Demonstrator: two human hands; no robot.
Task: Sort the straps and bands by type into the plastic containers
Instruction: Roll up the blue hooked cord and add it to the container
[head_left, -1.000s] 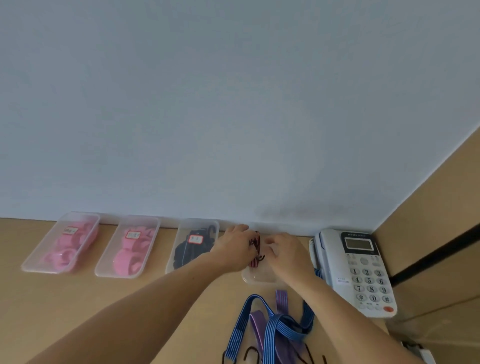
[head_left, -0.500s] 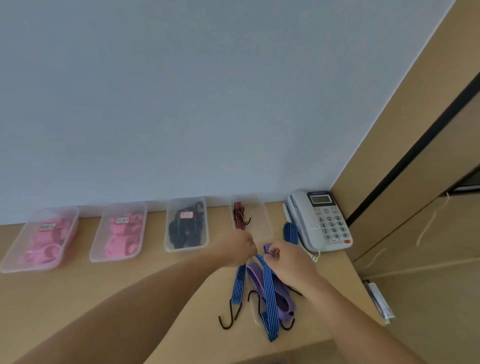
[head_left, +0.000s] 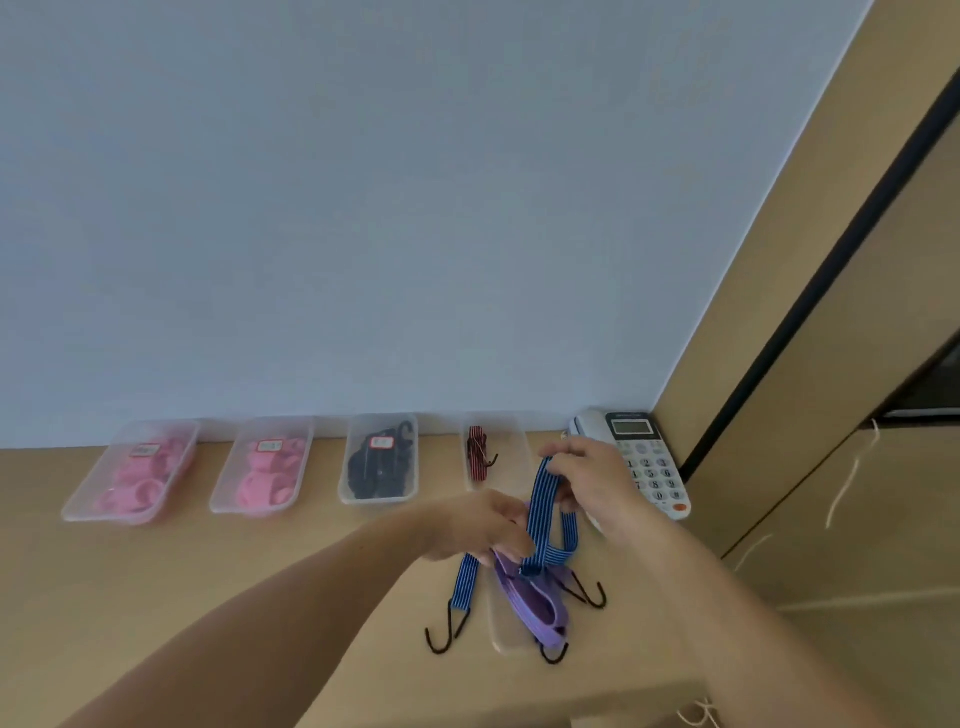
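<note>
A blue striped bungee strap (head_left: 543, 512) with black hooks is lifted between both hands. My right hand (head_left: 589, 475) pinches its upper loop. My left hand (head_left: 480, 525) grips it lower down, just above a purple band (head_left: 530, 605) lying in a clear container (head_left: 506, 636) near the desk's front. A second blue strap (head_left: 464, 579) trails to a black hook on the desk. Along the wall stand several clear containers: two with pink bands (head_left: 137, 475) (head_left: 267, 475), one with black straps (head_left: 382, 465), one with a red striped strap (head_left: 477, 454).
A white desk telephone (head_left: 649, 467) sits at the right, close behind my right hand. A tan cabinet wall (head_left: 831, 415) rises on the right. The desk's front edge (head_left: 519, 704) runs just below the hooks.
Both hands left the red striped strap in its container by the wall, came back toward the front, took the blue strap, and my right hand has raised its loop. The view has tilted down.
</note>
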